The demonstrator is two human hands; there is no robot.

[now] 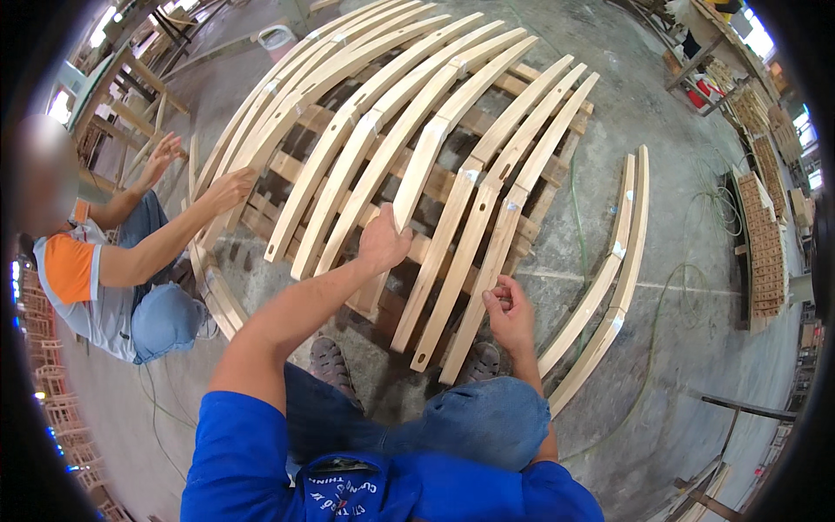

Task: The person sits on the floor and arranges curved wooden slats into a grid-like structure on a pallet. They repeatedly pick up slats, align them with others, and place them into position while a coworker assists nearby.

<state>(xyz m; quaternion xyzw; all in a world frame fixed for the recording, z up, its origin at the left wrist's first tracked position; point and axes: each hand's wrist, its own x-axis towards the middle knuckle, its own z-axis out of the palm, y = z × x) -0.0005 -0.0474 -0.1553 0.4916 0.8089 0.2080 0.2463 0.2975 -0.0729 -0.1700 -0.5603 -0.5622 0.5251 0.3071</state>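
Note:
Several pale curved wooden pieces [413, 187] lie side by side across a wooden pallet [283, 165], some with oval slots and whitish patches at their bends. My left hand [385, 239] is closed around the lower part of a middle piece, fingers at its edge. Just right of the pieces' near ends, my right hand [511, 313] is raised with its fingers curled toward the thumb. It is beside the rightmost piece on the pallet [509, 228]; anything inside its fingers is too small or hidden to make out.
A co-worker [130, 252] crouches at the left, one hand at the leftmost pieces. Two more curved pieces [622, 252] lie on the concrete floor at my right. Beyond are a green hose [657, 348], stacked wooden blocks [765, 244] and a white bucket [278, 39].

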